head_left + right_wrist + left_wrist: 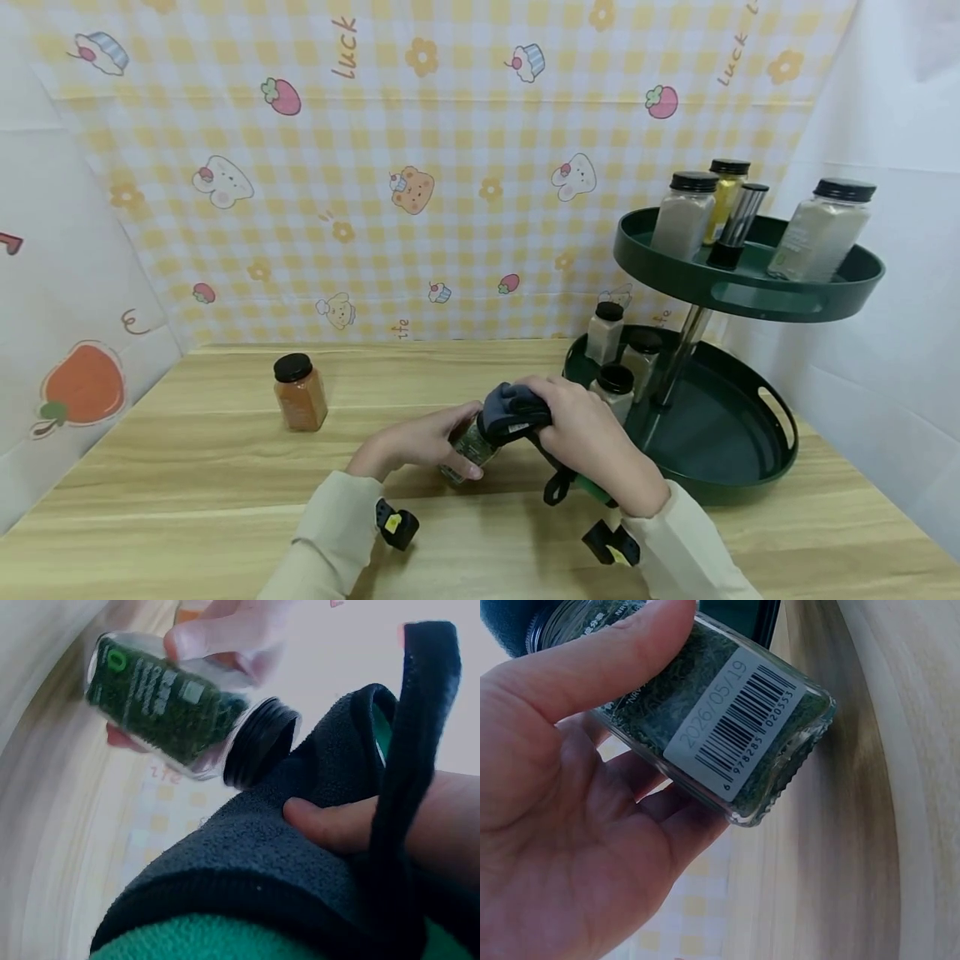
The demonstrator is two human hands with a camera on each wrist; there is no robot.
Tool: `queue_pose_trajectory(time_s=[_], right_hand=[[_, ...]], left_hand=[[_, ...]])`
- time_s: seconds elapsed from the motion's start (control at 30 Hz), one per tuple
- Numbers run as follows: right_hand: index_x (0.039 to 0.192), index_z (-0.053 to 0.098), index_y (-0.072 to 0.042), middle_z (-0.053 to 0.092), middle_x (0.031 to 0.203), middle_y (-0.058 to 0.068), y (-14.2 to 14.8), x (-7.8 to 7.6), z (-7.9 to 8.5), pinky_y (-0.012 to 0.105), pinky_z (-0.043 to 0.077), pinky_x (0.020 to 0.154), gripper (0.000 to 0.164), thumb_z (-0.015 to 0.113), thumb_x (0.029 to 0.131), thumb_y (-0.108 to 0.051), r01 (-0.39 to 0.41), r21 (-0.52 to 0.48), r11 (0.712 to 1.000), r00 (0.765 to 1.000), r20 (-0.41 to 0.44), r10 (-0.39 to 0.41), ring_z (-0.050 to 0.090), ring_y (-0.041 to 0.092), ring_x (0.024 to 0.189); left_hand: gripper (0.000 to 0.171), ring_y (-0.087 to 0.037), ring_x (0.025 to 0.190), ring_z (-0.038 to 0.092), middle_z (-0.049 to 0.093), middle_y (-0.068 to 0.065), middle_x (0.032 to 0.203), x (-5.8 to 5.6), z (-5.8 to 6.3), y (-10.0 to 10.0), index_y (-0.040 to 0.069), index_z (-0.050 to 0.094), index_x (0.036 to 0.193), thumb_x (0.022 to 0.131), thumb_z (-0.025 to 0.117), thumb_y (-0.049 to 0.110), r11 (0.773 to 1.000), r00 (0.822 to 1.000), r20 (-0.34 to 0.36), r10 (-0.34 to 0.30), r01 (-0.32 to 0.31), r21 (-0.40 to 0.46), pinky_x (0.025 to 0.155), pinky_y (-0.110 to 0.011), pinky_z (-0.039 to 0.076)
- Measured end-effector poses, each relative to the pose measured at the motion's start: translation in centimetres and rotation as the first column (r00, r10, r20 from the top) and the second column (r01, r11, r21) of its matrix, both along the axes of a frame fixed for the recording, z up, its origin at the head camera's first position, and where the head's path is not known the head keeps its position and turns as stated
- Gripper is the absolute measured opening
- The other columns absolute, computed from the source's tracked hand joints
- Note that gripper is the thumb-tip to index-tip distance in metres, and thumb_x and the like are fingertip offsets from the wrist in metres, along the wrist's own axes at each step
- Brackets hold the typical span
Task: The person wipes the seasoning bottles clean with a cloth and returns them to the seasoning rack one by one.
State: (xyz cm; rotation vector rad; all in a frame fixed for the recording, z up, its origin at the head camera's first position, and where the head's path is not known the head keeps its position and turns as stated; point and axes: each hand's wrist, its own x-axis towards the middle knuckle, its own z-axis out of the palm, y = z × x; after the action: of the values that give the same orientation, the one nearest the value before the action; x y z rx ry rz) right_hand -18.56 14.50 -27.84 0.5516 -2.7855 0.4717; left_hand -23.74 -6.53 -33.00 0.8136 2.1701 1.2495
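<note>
Tilted above the wooden table is a glass jar of dried green herbs [474, 446], gripped by my left hand [423, 440] with the thumb across one side. A barcode label [739, 720] shows on it in the left wrist view. My right hand [588, 421] grips a dark grey cloth [512, 412] with black edging and a green underside. In the right wrist view the cloth [247, 832] lies against the jar's black lid [261, 742], and the right thumb presses on the fabric. The cloth's black hanging loop [431, 705] sticks up near the right hand.
An orange-filled jar [302, 400] with a black lid stands at the left on the table [187, 500]. At the right is a two-tier dark green rack [720, 450]; several jars stand on its upper tray [675, 271], and more at the lower tray's left side.
</note>
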Motion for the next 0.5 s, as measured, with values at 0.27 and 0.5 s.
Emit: queue_pose_trajectory(time_s=[0.27, 0.5], right_hand=[[0.117, 0.062, -0.02, 0.065, 0.098, 0.0, -0.7, 1.4, 0.7, 0.034, 0.05, 0.071, 0.046, 0.067, 0.076, 0.001, -0.134, -0.037, 0.99, 0.991, -0.019, 0.133, 0.062, 0.017, 0.083], [0.115, 0.063, -0.019, 0.067, 0.104, 0.003, -0.4, 0.6, 0.5, 0.036, 0.05, 0.073, 0.048, 0.064, 0.074, 0.005, -0.065, -0.073, 0.995, 0.998, 0.008, 0.066, 0.063, 0.02, 0.088]], left_hand=[[0.071, -0.017, 0.114, 0.047, 0.054, 0.0, 0.125, -0.1, -0.1, -0.2, 0.027, 0.043, 0.135, 0.075, 0.076, 0.007, 0.999, 1.0, 0.017, -0.014, 0.014, 0.034, 0.104, -0.046, 0.031], [0.073, -0.019, 0.112, 0.049, 0.055, -0.002, 0.123, -0.1, 0.0, -0.2, 0.029, 0.042, 0.136, 0.074, 0.076, 0.011, 1.0, 1.0, 0.022, 0.018, -0.018, 0.004, 0.102, -0.047, 0.032]])
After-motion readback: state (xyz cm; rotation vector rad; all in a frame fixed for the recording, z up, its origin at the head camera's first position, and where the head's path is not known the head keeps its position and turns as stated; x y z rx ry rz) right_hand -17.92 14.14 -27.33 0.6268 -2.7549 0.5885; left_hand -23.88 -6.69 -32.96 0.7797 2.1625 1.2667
